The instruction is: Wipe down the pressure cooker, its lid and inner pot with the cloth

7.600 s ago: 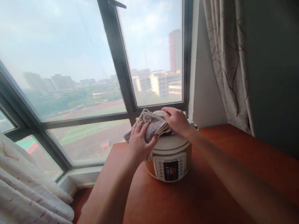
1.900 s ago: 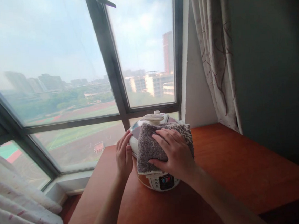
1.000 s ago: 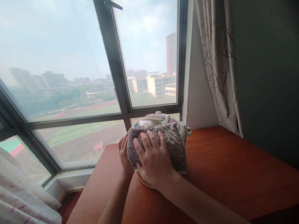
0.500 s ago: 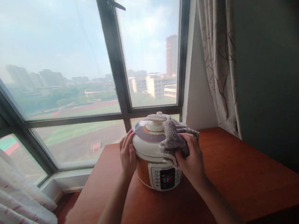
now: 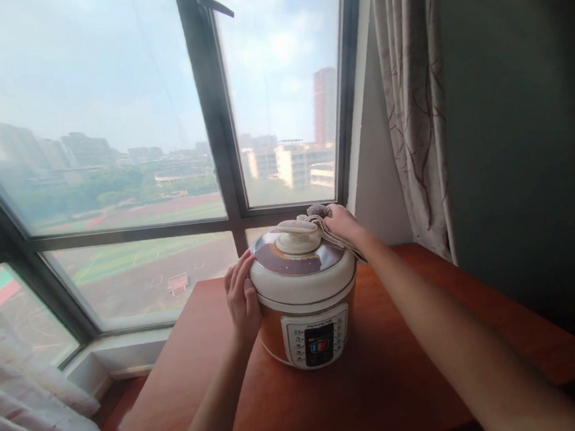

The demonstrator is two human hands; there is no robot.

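A white and orange electric pressure cooker (image 5: 304,294) stands on a red-brown wooden table (image 5: 361,395) by the window, its control panel facing me. My left hand (image 5: 243,300) lies flat against the cooker's left side. My right hand (image 5: 344,224) reaches over the back right of the lid and grips a bunched grey-brown cloth (image 5: 319,217) next to the lid's knob. Most of the cloth is hidden behind my hand and the lid.
A large window (image 5: 125,122) with a dark frame runs behind the table. A patterned curtain (image 5: 413,106) hangs at the right next to a dark wall. Another light curtain (image 5: 28,408) bunches at the lower left. The table's left edge drops to the floor.
My right hand has carried the cloth from the cooker's front right side up and back to the far right of the lid. My left hand stays on the cooker's left side.
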